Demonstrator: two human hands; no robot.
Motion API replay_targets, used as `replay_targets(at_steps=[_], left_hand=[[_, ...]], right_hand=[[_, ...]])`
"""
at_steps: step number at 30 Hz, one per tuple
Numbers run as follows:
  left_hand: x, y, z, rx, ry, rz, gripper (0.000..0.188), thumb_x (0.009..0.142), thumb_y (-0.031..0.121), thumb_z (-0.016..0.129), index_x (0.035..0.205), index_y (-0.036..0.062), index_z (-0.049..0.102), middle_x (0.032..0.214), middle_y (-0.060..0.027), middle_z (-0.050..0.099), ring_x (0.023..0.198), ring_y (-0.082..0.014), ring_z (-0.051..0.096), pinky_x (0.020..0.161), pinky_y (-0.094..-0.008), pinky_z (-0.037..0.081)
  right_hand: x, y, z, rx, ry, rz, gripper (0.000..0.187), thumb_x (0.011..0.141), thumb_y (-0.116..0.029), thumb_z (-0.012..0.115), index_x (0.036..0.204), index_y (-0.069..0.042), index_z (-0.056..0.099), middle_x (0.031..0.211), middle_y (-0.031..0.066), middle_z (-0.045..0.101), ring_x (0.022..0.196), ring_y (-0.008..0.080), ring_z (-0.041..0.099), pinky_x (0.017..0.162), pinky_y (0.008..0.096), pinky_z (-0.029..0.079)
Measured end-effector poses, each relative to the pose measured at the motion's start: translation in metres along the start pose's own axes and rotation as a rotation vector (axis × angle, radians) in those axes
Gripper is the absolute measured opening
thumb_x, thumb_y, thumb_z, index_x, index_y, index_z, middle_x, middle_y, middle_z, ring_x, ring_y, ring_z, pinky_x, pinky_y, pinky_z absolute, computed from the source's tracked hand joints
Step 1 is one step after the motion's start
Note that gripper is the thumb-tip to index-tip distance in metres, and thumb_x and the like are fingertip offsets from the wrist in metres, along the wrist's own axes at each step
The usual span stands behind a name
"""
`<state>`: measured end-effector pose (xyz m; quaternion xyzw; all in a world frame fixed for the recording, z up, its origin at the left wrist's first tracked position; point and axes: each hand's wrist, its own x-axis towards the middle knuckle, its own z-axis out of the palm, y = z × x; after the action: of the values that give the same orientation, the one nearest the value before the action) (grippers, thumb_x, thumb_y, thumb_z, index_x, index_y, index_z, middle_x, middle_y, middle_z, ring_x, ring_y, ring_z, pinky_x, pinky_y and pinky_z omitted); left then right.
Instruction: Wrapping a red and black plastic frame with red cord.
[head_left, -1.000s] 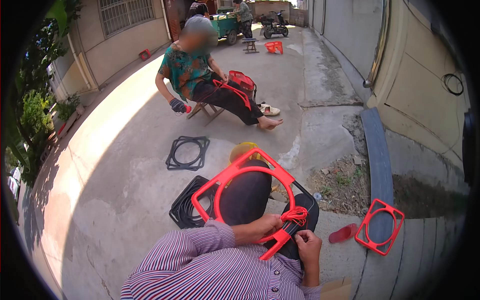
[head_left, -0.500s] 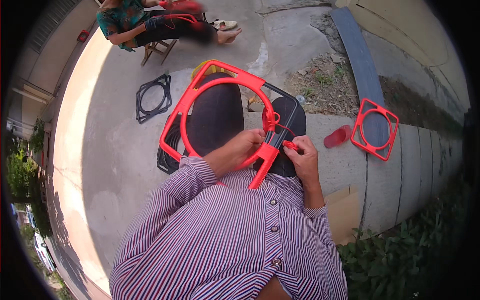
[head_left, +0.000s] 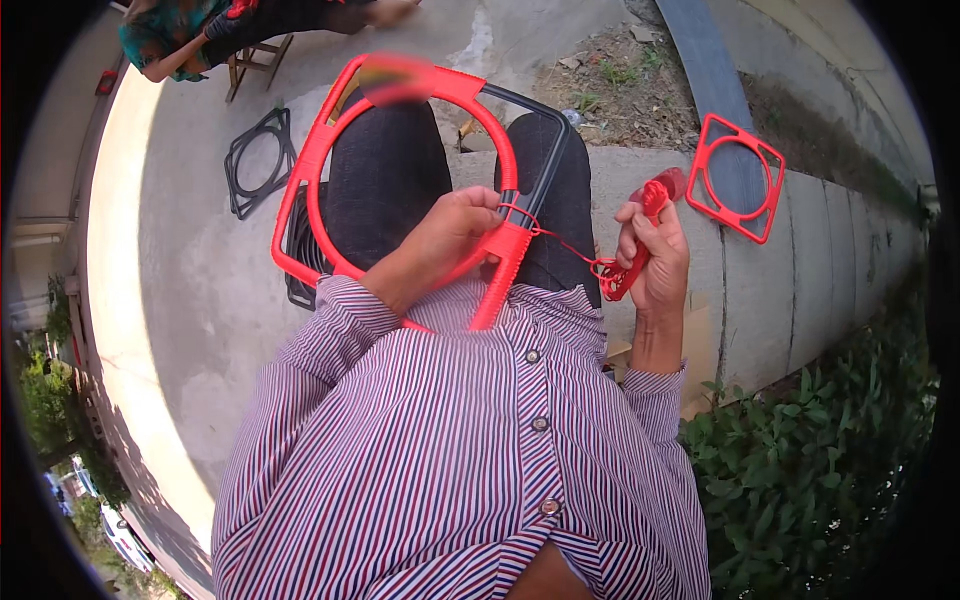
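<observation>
On my lap lies a frame (head_left: 296, 215), square outside with a ring inside. Most of it is wrapped tightly in red cord, while the bars (head_left: 548, 165) at its upper right corner show bare black. My left hand (head_left: 452, 238) is closed, pinching the ring's right side where the red wrapping ends. My right hand (head_left: 655, 255) is raised off to the right, its fingers wrapped round a bundle of red cord (head_left: 622, 278). A strand runs slack from this bundle to a loop round the black bar beside my left fingertips.
A red wrapped frame (head_left: 704, 180) leans at the right. On the ground at left lies a bare black frame (head_left: 234, 165), and more black frames (head_left: 300, 245) sit beside my left leg. Another person (head_left: 180, 40) sits on a wooden stool at upper left. Leafy plants (head_left: 800, 470) grow at lower right.
My right hand has moved right and up, away from the frame, with the cord bundle now in its grip. Cord stretches across the gap. My left hand stays on the ring; the whole view has shifted.
</observation>
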<state>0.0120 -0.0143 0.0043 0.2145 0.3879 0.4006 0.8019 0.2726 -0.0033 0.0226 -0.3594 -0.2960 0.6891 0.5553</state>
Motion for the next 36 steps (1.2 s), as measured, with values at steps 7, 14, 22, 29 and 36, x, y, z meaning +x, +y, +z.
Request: replay_targets(at_steps=[7, 14, 22, 29, 36], left_hand=[[-0.006, 0.003, 0.001, 0.096, 0.051, -0.023, 0.009, 0.089, 0.003, 0.054, 0.096, -0.0012, 0.057, 0.078, -0.0094, 0.065, 0.061, -0.0165, 0.065, 0.051, -0.0275, 0.055], [-0.002, 0.002, -0.002, -0.004, 0.160, -0.058, 0.010, 0.089, 0.008, 0.056, 0.096, 0.0008, 0.058, 0.085, -0.0093, 0.064, 0.070, -0.0177, 0.062, 0.065, -0.0303, 0.053], [0.009, 0.006, -0.012, -0.074, 0.180, -0.145, 0.028, 0.089, 0.028, 0.056, 0.102, 0.0035, 0.058, 0.096, -0.0091, 0.060, 0.089, -0.0201, 0.055, 0.086, -0.0334, 0.045], [0.009, 0.005, -0.003, -0.125, 0.189, -0.104, 0.025, 0.090, 0.018, 0.051, 0.107, 0.0013, 0.057, 0.099, -0.0105, 0.061, 0.088, -0.0214, 0.057, 0.084, -0.0333, 0.046], [-0.002, 0.015, 0.009, -0.216, -0.014, -0.244, 0.017, 0.087, 0.009, 0.050, 0.102, -0.0002, 0.054, 0.097, -0.0122, 0.063, 0.084, -0.0204, 0.062, 0.072, -0.0301, 0.051]], right_hand=[[0.007, 0.043, 0.030, -0.564, -0.107, 0.087, 0.017, 0.088, -0.005, 0.059, 0.103, -0.001, 0.052, 0.072, -0.0018, 0.055, 0.052, 0.0025, 0.044, 0.046, 0.0180, 0.035], [0.005, 0.001, -0.007, -0.304, -0.160, 0.241, 0.017, 0.088, -0.005, 0.058, 0.104, -0.004, 0.052, 0.074, 0.0035, 0.059, 0.046, 0.0029, 0.041, 0.039, 0.0183, 0.029], [-0.038, -0.118, -0.251, 0.298, 0.335, -0.555, 0.021, 0.099, -0.024, 0.042, 0.101, -0.005, 0.051, 0.070, 0.0008, 0.045, 0.051, 0.0101, 0.034, 0.044, 0.0248, 0.030], [-0.027, -0.020, -0.045, -0.515, -0.204, 0.194, 0.042, 0.082, -0.006, 0.057, 0.123, 0.005, 0.053, 0.094, 0.0045, 0.053, 0.073, 0.0118, 0.047, 0.060, 0.0247, 0.040], [0.015, 0.048, 0.035, -1.100, -0.235, 0.034, 0.059, 0.077, -0.012, 0.066, 0.131, 0.002, 0.045, 0.076, 0.0049, 0.061, 0.068, 0.0161, 0.060, 0.064, 0.0304, 0.047]])
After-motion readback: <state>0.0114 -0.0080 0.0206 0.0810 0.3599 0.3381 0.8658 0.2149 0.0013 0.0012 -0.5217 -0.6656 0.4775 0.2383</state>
